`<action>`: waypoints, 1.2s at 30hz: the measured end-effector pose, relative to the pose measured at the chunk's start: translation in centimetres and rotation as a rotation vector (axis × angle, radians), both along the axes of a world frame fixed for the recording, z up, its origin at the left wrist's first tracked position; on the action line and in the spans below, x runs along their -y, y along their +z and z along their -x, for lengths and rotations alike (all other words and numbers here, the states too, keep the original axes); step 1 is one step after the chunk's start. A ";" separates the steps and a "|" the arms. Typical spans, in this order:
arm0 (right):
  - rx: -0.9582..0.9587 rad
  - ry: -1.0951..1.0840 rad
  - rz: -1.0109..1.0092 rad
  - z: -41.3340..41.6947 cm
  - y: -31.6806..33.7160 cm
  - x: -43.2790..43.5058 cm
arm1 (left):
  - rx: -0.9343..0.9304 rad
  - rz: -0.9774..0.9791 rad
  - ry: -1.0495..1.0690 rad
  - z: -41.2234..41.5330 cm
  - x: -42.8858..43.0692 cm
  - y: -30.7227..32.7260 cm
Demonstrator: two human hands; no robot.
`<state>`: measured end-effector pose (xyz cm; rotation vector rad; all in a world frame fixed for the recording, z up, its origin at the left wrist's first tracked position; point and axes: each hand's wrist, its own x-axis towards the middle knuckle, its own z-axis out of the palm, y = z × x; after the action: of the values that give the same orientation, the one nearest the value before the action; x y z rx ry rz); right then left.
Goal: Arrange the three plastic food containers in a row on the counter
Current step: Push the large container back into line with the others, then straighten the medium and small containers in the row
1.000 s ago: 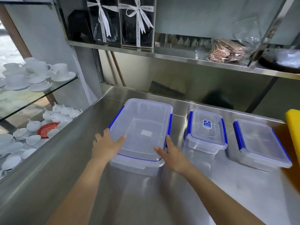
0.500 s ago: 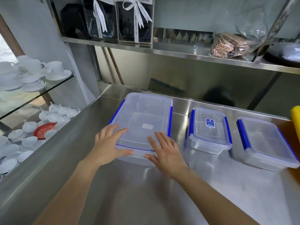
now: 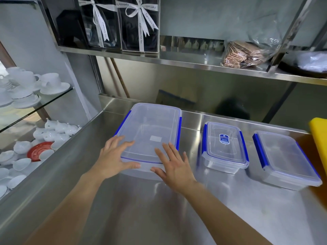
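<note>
Three clear plastic containers with blue latches stand side by side on the steel counter point(image 3: 159, 209). The large container point(image 3: 150, 128) is at the left, a small one with a blue label point(image 3: 223, 145) is in the middle, and a medium one point(image 3: 284, 158) is at the right. My left hand point(image 3: 115, 156) lies flat with spread fingers on the near left corner of the large container's lid, thumb along its front edge. My right hand point(image 3: 175, 167) rests flat on the near right part of that lid. Neither hand grips anything.
A yellow board point(image 3: 318, 138) stands at the counter's right edge. A steel shelf point(image 3: 194, 62) overhead carries black ribboned boxes point(image 3: 123, 23) and a bag of brown wafers point(image 3: 242, 53). At the left, glass shelves hold white cups point(image 3: 35, 85) and teapots.
My hands let go of the large container's sides and now lie flat on its lid. The container has slid a little farther back on the counter.
</note>
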<state>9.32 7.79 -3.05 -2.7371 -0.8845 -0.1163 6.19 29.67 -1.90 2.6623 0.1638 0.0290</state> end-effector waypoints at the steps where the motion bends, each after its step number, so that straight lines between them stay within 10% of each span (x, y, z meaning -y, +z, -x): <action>1: -0.018 0.018 -0.043 0.1 -0.3 0.1 | 0.007 -0.005 -0.002 0.1 0.0 -0.1; 29: -0.259 0.244 0.069 -2.1 1.9 -5.0 | -0.062 0.302 0.205 0.8 -6.4 2.6; 36: 0.066 -0.358 -0.370 -6.1 3.1 7.0 | 0.421 0.738 0.298 -4.4 5.6 7.8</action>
<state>15.39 0.84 0.04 -2.5171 -0.3341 -0.3972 10.61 24.07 5.90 1.8300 0.3511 0.5150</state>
